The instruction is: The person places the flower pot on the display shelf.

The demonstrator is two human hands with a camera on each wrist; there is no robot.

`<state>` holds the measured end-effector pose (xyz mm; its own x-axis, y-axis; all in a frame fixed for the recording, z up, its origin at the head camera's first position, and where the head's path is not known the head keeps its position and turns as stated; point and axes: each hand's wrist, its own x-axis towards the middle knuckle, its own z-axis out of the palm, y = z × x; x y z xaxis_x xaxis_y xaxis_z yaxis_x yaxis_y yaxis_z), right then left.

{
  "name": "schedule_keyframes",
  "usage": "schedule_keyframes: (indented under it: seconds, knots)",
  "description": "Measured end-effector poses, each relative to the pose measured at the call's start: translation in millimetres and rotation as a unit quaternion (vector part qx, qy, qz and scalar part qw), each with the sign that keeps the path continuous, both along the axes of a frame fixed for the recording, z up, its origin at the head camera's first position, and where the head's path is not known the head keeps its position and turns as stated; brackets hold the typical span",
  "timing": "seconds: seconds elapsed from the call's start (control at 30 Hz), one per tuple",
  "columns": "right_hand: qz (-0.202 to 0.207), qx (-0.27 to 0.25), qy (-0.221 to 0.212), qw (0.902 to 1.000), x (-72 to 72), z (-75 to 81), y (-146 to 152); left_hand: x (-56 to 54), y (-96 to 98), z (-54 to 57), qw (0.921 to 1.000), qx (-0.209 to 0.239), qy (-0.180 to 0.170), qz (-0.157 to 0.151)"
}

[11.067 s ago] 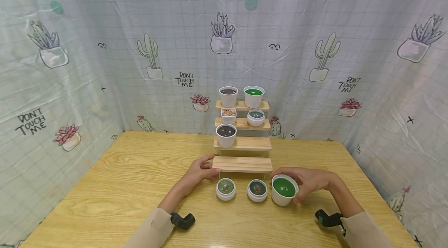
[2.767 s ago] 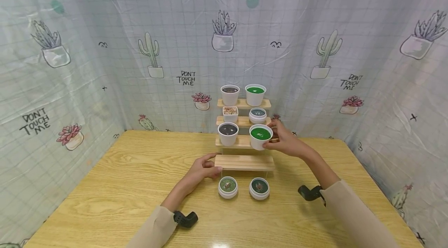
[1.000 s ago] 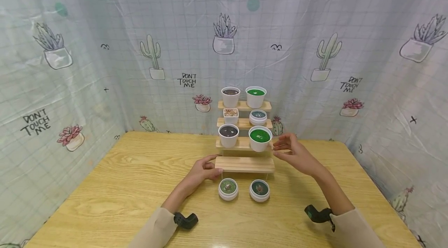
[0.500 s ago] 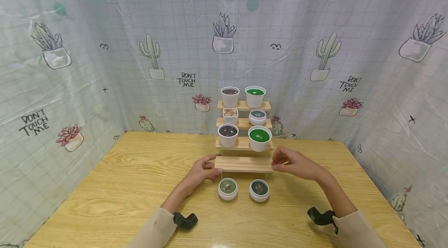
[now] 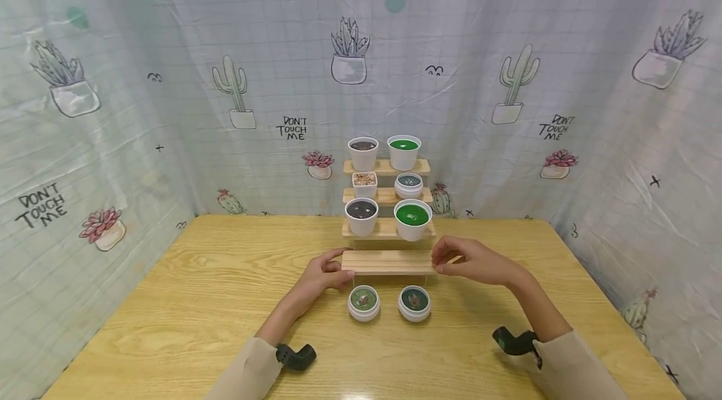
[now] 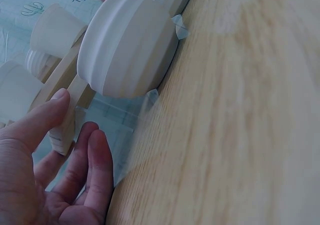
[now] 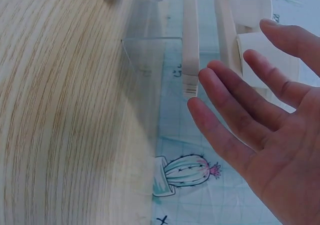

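A tiered wooden display stand [image 5: 389, 262] stands on the table. My left hand [image 5: 318, 278] grips the left end of its lowest shelf, thumb [image 6: 47, 115] on the front edge. At the right end of that shelf, my right hand [image 5: 474, 261] touches the wood with fairly straight fingers [image 7: 232, 110]. The lowest shelf carries nothing. Above it sit a white pot with green filling [image 5: 413, 215] and one with dark filling [image 5: 361, 212]. On the table before the stand are two low round white pots, one light green inside [image 5: 363, 301], one dark green [image 5: 414, 301].
Higher shelves hold a square pot of pebbles [image 5: 365, 184], a small round pot [image 5: 408, 185], a dark-filled pot [image 5: 363, 152] and a green-filled pot [image 5: 404, 150]. A cactus-print curtain [image 5: 282, 86] closes off the back of the table [image 5: 237, 274].
The green-filled pot went from the table up to the shelf above the lowest one. My right hand let it go and came down to the lowest shelf's end. My left hand stays put.
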<state>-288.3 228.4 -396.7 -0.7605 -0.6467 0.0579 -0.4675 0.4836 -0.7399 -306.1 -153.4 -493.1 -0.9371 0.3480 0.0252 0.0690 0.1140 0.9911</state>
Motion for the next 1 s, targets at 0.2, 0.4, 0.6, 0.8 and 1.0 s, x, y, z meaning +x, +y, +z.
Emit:
schedule_keyframes:
  seconds: [0.2,0.4,0.6,0.8,1.0]
  knots:
    - [-0.001,0.001,-0.004,1.0000,0.3,1.2,-2.7,0.3,-0.7,-0.9,1.0000,0.007,0.000,0.003]
    - [0.008,0.002,-0.016,0.9998,1.7,1.6,-5.4,0.3,0.0,-0.5,0.9999,0.006,0.000,0.010]
    - [0.005,0.003,-0.013,0.9999,1.8,0.6,-5.4,0.1,-0.4,0.5,1.0000,0.003,0.001,0.003]
    - [0.006,0.006,-0.013,0.9999,0.6,-1.5,-5.6,-0.1,-1.4,0.8,1.0000,-0.002,0.003,-0.004]
    - [0.007,0.005,-0.012,0.9999,1.7,-1.4,-5.5,0.8,-1.2,1.3,1.0000,-0.001,0.002,-0.003]
